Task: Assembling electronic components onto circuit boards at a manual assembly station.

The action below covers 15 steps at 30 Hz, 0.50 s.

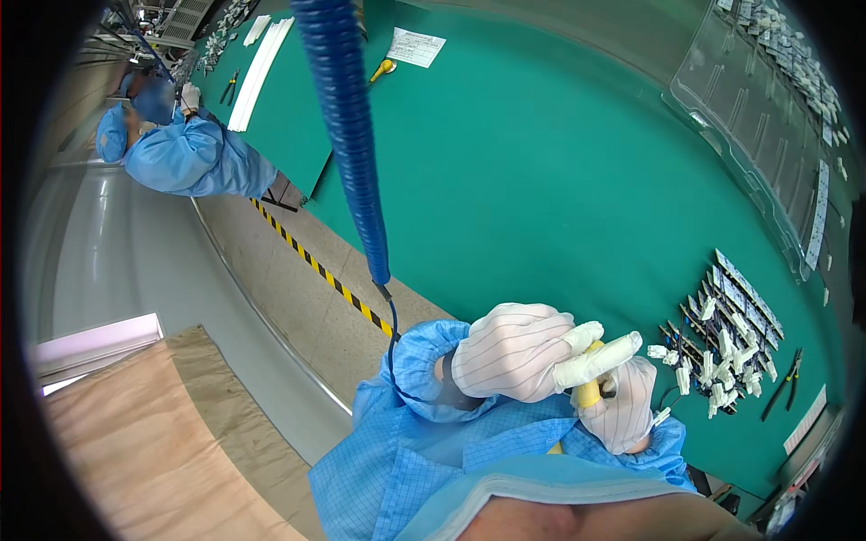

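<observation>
Both hands wear white striped gloves with pale covers on some fingertips, and they meet low in front of my blue smock. My left hand (pixel 519 352) is closed, its covered fingers stretched across toward the right one. My right hand (pixel 622 408) curls closed just beneath those fingers. Something yellow (pixel 588 393) shows between the hands; whether it is a finger cover or a held piece, I cannot tell. A small white connector (pixel 662 416) on a thin dark wire sticks out beside the right hand. Whatever else the fingers grip is hidden.
Right of my hands lies a pile of thin strip boards (pixel 735 302) with white wired connectors (pixel 722 370), next to black-and-yellow pliers (pixel 783 386). A clear plastic tray (pixel 740 135) stands far right. A blue coiled hose (pixel 347 135) hangs ahead; a co-worker (pixel 194 153) works far left.
</observation>
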Each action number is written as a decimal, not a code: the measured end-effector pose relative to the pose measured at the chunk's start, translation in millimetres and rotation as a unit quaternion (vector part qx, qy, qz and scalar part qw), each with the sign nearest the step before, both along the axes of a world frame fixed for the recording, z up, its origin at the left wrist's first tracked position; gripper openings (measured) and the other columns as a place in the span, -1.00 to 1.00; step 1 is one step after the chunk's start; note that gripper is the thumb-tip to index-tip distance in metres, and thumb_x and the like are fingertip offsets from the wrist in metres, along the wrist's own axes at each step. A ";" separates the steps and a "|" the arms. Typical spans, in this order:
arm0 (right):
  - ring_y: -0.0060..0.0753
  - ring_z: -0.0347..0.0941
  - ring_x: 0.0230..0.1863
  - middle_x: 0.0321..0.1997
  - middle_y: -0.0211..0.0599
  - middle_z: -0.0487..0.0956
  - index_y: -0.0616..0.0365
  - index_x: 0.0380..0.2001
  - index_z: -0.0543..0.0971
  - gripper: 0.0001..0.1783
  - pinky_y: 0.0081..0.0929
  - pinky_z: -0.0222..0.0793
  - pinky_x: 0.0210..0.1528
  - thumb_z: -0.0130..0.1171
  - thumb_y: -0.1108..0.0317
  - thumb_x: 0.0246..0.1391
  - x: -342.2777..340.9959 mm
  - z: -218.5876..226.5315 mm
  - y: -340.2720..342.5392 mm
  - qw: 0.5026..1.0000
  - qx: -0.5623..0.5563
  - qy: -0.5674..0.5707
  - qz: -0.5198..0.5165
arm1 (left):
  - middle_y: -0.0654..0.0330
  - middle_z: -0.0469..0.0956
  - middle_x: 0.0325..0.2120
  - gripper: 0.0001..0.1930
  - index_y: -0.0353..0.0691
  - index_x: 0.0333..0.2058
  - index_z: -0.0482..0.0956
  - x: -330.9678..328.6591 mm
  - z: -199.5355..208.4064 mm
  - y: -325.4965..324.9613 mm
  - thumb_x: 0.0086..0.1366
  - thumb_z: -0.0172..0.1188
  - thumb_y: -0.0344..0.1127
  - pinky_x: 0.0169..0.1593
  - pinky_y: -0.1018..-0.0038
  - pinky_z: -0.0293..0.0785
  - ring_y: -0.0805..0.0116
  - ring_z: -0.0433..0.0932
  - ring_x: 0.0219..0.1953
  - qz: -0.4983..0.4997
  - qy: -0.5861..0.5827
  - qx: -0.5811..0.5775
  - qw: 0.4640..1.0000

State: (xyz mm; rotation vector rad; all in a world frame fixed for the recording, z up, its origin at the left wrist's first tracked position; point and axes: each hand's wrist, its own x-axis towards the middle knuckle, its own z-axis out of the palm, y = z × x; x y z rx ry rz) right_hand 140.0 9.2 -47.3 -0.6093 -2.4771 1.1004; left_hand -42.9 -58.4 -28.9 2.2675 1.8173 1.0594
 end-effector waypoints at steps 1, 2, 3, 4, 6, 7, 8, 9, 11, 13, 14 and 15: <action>-0.24 0.35 -0.58 -0.51 -0.24 0.46 0.27 -0.35 0.44 -0.67 -0.38 0.30 -0.43 0.24 0.39 -0.26 0.6 1.0 0.6 1.000 0.000 0.000 0.000 | 0.15 0.59 -0.37 -0.63 -0.16 -0.11 0.56 0.9 0.5 -1.0 0.05 0.09 -0.35 -0.48 0.61 0.47 0.41 0.56 -0.52 -0.008 -0.002 -0.008 1.000; -0.25 0.35 -0.58 -0.51 -0.24 0.46 0.27 -0.37 0.45 -0.68 -0.38 0.30 -0.43 0.24 0.38 -0.26 1.0 2.4 1.3 1.000 -0.008 -0.004 0.007 | 0.14 0.58 -0.36 -0.63 -0.15 -0.11 0.56 1.5 0.5 -1.9 0.04 0.09 -0.35 -0.48 0.61 0.46 0.42 0.56 -0.52 -0.016 -0.005 -0.015 1.000; -0.26 0.35 -0.58 -0.50 -0.23 0.46 0.27 -0.38 0.45 -0.69 -0.38 0.30 -0.43 0.25 0.37 -0.25 1.0 3.3 2.4 1.000 -0.015 -0.008 0.014 | 0.14 0.58 -0.36 -0.63 -0.15 -0.11 0.56 2.2 0.4 -1.6 0.04 0.09 -0.35 -0.48 0.61 0.46 0.42 0.56 -0.52 -0.016 -0.005 -0.015 1.000; -0.26 0.35 -0.58 -0.50 -0.23 0.46 0.27 -0.38 0.45 -0.69 -0.38 0.30 -0.43 0.25 0.37 -0.25 0.4 2.4 2.4 1.000 -0.015 -0.008 0.014 | 0.14 0.58 -0.36 -0.63 -0.14 -0.11 0.57 3.2 -0.2 -1.1 0.04 0.09 -0.35 -0.48 0.60 0.47 0.42 0.56 -0.52 -0.012 -0.005 -0.008 1.000; -0.29 0.33 -0.65 -0.59 -0.29 0.43 0.27 -0.42 0.46 -0.71 -0.42 0.28 -0.50 0.24 0.36 -0.24 -2.1 -0.7 2.5 0.999 0.033 0.039 -0.014 | 0.14 0.58 -0.36 -0.62 -0.13 -0.11 0.57 3.7 -0.3 -0.5 0.03 0.10 -0.35 -0.48 0.60 0.47 0.42 0.56 -0.52 -0.008 -0.005 -0.001 1.000; -0.29 0.33 -0.65 -0.59 -0.29 0.43 0.27 -0.42 0.46 -0.71 -0.42 0.28 -0.50 0.24 0.36 -0.24 -3.6 1.1 5.0 0.999 0.032 0.039 -0.014 | 0.12 0.55 -0.46 -0.67 -0.29 -0.21 0.55 3.5 0.3 -0.2 -0.02 0.14 -0.35 -0.46 0.54 0.48 0.35 0.55 -0.53 -0.005 0.005 0.000 1.000; -0.30 0.33 -0.67 -0.62 -0.32 0.42 0.26 -0.42 0.46 -0.73 -0.42 0.27 -0.52 0.24 0.37 -0.24 -5.3 4.6 8.8 0.999 -0.009 0.037 -0.002 | 0.09 0.53 -0.57 -0.68 -0.45 -0.31 0.54 3.4 0.6 0.5 -0.06 0.19 -0.35 -0.44 0.49 0.49 0.28 0.55 -0.54 -0.002 0.015 -0.001 1.000; -0.30 0.33 -0.69 -0.65 -0.34 0.41 0.26 -0.43 0.46 -0.74 -0.42 0.26 -0.54 0.23 0.38 -0.24 -6.9 6.1 11.4 0.998 -0.050 0.034 0.010 | 0.09 0.53 -0.57 -0.68 -0.45 -0.31 0.54 3.7 -0.2 1.6 -0.06 0.19 -0.35 -0.44 0.49 0.49 0.28 0.55 -0.54 -0.002 0.014 -0.001 1.000; -0.29 0.33 -0.69 -0.66 -0.34 0.40 0.25 -0.43 0.47 -0.74 -0.42 0.26 -0.56 0.24 0.38 -0.24 -11.2 6.0 14.4 0.997 -0.066 0.035 0.008 | 0.15 0.58 -0.36 -0.59 -0.20 -0.11 0.55 4.2 -1.2 5.3 -0.01 0.13 -0.36 -0.48 0.61 0.47 0.42 0.56 -0.53 0.048 0.017 0.009 0.999; -0.29 0.33 -0.70 -0.67 -0.35 0.39 0.24 -0.42 0.47 -0.74 -0.42 0.25 -0.57 0.24 0.39 -0.25 -12.8 9.0 13.9 0.996 -0.078 0.035 0.003 | 0.15 0.59 -0.37 -0.59 -0.22 -0.11 0.55 4.1 -1.5 6.2 -0.02 0.14 -0.38 -0.49 0.60 0.46 0.43 0.55 -0.53 0.045 0.027 0.027 0.998; -0.29 0.32 -0.71 -0.68 -0.34 0.38 0.23 -0.43 0.48 -0.75 -0.42 0.23 -0.60 0.25 0.40 -0.25 -14.0 10.0 13.9 0.998 -0.034 0.048 -0.003 | 0.15 0.59 -0.39 -0.59 -0.24 -0.12 0.54 3.8 -0.9 6.3 -0.03 0.14 -0.39 -0.50 0.59 0.45 0.44 0.55 -0.54 0.044 0.039 0.044 0.997; -0.29 0.31 -0.72 -0.69 -0.34 0.36 0.22 -0.43 0.48 -0.76 -0.43 0.22 -0.63 0.25 0.41 -0.25 -14.8 10.7 14.5 0.998 0.015 0.060 -0.011 | 0.15 0.59 -0.39 -0.59 -0.24 -0.12 0.54 3.9 -0.3 6.4 -0.03 0.14 -0.39 -0.50 0.59 0.45 0.44 0.55 -0.54 0.044 0.039 0.053 0.997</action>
